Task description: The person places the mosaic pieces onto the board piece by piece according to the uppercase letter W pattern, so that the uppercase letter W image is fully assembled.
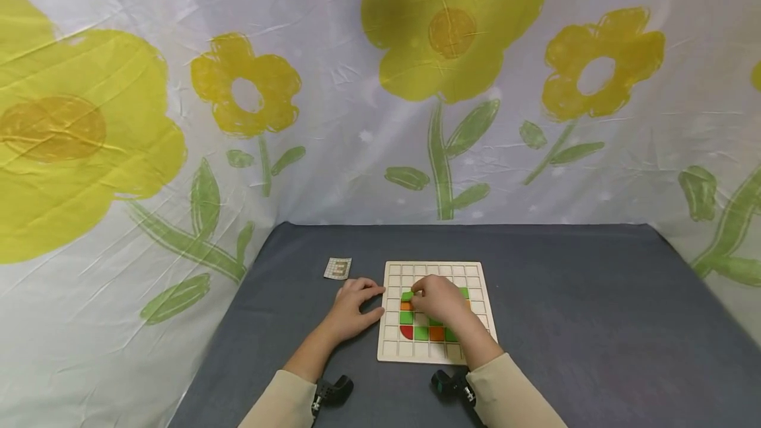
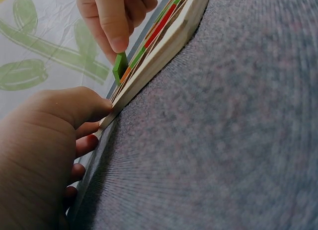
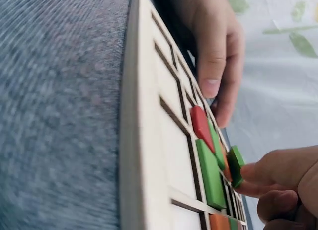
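Observation:
A pale wooden grid board [image 1: 389, 351] lies flat on the dark cloth, with green, orange and red tiles set in its cells. My right hand [image 1: 441, 299] pinches a green square tile [image 3: 236, 165] between thumb and fingertips over the board's left side. In the left wrist view that green tile [image 2: 119, 67] stands tilted, its lower edge at the board. Against the board's left edge my left hand [image 1: 351, 309] rests its thumb and a fingertip. A red rounded tile [image 1: 407, 332] sits at the lower left of the pattern. My right hand and forearm hide some cells.
A small card [image 1: 337, 268] printed with a grid pattern lies beyond my left hand. Dark grey cloth [image 1: 582, 309] covers the table. Behind it hangs a white curtain [image 1: 333, 150] with yellow flowers. Black wrist devices [image 1: 333, 390] sit near both sleeves.

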The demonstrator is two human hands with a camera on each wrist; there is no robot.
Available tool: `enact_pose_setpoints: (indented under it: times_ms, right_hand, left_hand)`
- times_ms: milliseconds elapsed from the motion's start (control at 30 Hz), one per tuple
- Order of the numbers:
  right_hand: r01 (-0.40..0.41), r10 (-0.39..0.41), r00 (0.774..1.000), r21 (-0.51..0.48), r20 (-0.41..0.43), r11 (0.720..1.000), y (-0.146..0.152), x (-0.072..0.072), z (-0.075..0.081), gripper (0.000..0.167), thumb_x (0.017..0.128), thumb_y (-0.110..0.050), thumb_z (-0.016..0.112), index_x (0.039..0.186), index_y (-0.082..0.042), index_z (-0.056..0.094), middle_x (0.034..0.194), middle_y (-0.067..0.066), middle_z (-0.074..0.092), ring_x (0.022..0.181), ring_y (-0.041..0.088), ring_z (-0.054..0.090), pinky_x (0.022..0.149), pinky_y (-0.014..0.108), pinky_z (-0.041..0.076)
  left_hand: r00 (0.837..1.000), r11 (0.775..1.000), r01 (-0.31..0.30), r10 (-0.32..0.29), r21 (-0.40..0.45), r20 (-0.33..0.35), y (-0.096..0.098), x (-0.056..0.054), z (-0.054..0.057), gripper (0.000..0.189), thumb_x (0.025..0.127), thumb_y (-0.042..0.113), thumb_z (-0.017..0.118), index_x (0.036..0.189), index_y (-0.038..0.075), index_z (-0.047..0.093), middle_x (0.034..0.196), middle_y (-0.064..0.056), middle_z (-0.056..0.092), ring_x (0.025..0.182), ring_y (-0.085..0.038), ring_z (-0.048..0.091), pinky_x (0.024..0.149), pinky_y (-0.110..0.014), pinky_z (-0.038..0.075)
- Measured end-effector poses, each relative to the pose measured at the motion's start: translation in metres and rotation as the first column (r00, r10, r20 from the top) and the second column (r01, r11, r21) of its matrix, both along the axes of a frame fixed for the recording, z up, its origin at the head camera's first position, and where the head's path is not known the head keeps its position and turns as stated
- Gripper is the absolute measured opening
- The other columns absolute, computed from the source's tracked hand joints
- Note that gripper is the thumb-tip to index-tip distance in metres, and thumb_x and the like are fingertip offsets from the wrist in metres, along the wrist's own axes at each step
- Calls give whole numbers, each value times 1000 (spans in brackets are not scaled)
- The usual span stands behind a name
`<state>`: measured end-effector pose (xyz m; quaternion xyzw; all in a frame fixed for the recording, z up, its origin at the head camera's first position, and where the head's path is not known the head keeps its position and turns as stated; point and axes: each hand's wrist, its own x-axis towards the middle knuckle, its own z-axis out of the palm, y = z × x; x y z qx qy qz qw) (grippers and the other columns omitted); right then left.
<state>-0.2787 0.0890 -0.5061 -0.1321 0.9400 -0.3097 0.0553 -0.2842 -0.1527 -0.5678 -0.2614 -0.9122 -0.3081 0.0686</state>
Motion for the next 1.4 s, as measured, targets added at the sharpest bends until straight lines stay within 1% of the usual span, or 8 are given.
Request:
enact_pose_setpoints:
  times_ms: [233,400,533,733,967,1233,1367,1400]
  right_hand:
    - [14,-10,998,59,-65,998,-3,0,-2,22,94,-17,72,113,-10,81,109,7,76,76,17,64,67,38,53]
    - [43,-35,995,84,-88,996,-5,-2,-5,20,94,-22,74,110,-14,82,111,5,76,88,23,69,68,39,54]
    - [86,-75,992,106,-102,991,-6,-3,-7,18,93,-24,76,108,-17,83,111,3,76,93,26,70,65,38,54]
    - [151,-136,981,102,-137,983,-7,-5,-9,17,90,-17,74,104,-17,83,105,2,77,87,26,70,54,34,49]
    - [176,-160,976,105,-150,979,-8,-4,-9,8,89,-17,77,94,-19,82,93,0,76,76,21,67,50,32,45]
    - [127,-112,985,109,-131,986,-6,-2,-5,8,92,-19,76,97,-19,83,97,2,76,79,22,67,52,32,47]
    - [108,-101,990,76,-94,991,3,-2,3,13,93,-22,76,103,-17,83,97,2,75,71,18,63,54,34,47]
    - [109,-104,991,63,-82,992,6,-2,5,15,93,-22,76,105,-17,82,93,2,75,67,16,61,53,33,46]
  left_hand:
    - [1000,1000,-9,9,-13,-20,1,-1,0,40,94,26,75,132,13,71,126,-3,60,118,-27,47,99,-52,35]
    - [1000,1000,-11,11,-14,-15,1,-2,0,40,94,26,75,132,13,72,126,-3,60,118,-27,47,99,-52,35]
    - [1000,1000,-11,11,-11,-8,2,-1,1,40,94,26,75,132,12,72,126,-4,60,118,-27,47,99,-52,35]
    - [1000,1000,-14,14,-12,-4,2,-1,1,40,94,26,75,132,12,72,126,-4,60,119,-27,47,100,-52,35]
    - [1000,1000,-15,15,-9,-12,2,0,1,40,94,25,75,132,13,72,125,-4,60,118,-27,47,100,-52,35]
    - [1000,1000,-3,3,-11,-7,1,0,2,40,94,25,75,132,12,71,126,-5,60,118,-28,47,100,-53,35]
    - [1000,1000,-2,2,-13,-6,0,2,3,41,94,25,75,132,11,71,126,-6,60,118,-29,47,100,-53,35]
    - [1000,1000,-3,3,-13,-8,0,2,3,41,94,25,75,132,11,71,127,-6,60,118,-29,47,100,-54,35]
